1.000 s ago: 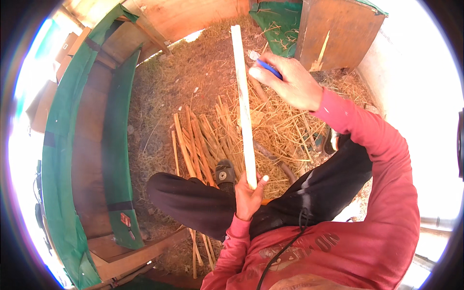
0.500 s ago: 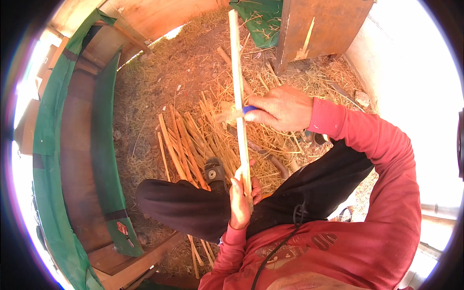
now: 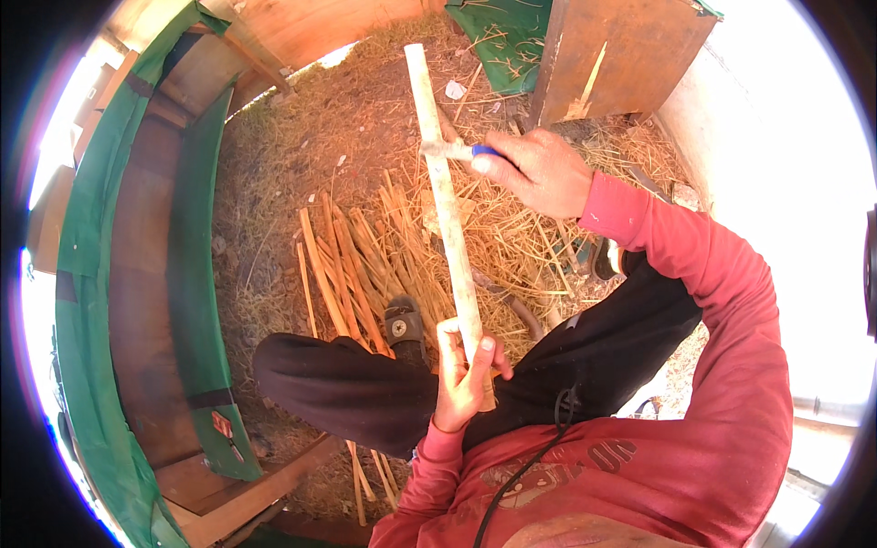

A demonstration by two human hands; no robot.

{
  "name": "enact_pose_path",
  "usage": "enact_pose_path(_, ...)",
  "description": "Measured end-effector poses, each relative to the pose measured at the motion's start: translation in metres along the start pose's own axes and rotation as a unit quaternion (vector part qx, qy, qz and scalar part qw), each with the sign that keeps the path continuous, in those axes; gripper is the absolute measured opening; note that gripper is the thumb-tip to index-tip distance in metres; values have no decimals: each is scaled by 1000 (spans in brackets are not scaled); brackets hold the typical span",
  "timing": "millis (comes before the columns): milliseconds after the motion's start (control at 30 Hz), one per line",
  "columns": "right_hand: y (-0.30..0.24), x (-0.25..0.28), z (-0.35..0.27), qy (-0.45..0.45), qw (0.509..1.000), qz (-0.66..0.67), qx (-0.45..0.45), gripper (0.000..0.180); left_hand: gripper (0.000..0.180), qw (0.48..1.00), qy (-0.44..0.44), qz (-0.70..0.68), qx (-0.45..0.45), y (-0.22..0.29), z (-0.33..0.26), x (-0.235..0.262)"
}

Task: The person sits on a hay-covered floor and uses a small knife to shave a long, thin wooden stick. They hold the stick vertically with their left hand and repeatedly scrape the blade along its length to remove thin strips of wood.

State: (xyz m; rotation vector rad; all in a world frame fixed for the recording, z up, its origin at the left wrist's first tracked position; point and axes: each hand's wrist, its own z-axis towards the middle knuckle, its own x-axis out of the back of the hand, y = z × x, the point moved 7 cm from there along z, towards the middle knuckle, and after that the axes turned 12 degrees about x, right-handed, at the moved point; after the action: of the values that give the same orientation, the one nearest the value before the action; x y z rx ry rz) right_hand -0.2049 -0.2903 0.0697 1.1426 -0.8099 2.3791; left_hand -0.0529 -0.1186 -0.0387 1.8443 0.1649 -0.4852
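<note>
A long pale wooden stick slants up and away from my lap. My left hand is wrapped round its lower end, thumb lying along the wood. In my right hand is a knife with a blue handle, held closed in the fingers. The knife's blade lies across the upper part of the stick and touches it. Below the stick, a pile of split wooden strips lies on the ground beside my sandalled foot.
Straw and shavings cover the ground ahead. A brown wooden panel stands at the far right, with a green cloth beside it. On the left runs a green-edged wooden frame. A thick branch lies near my leg.
The knife in my right hand has moved farther up the stick. The stick has turned to show a broader face, and its top has tipped left. My left thumb has shifted over the wood.
</note>
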Motion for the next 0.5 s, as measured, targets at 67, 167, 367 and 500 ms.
enact_pose_path(67,6,4,0,30,999,16,-3,32,24,999,24,-11,40,-1,-1,-2)
enact_pose_path(167,5,7,0,41,999,21,4,34,26,998,4,40,56,-2,-1,4)
enact_pose_path(367,-4,-8,0,-38,982,153,-105,42,31,998,-18,24,60,-6,-3,8)
enact_pose_path(500,-3,-20,-8,-65,966,214,-131,41,30,994,26,100,37,-5,-2,5)
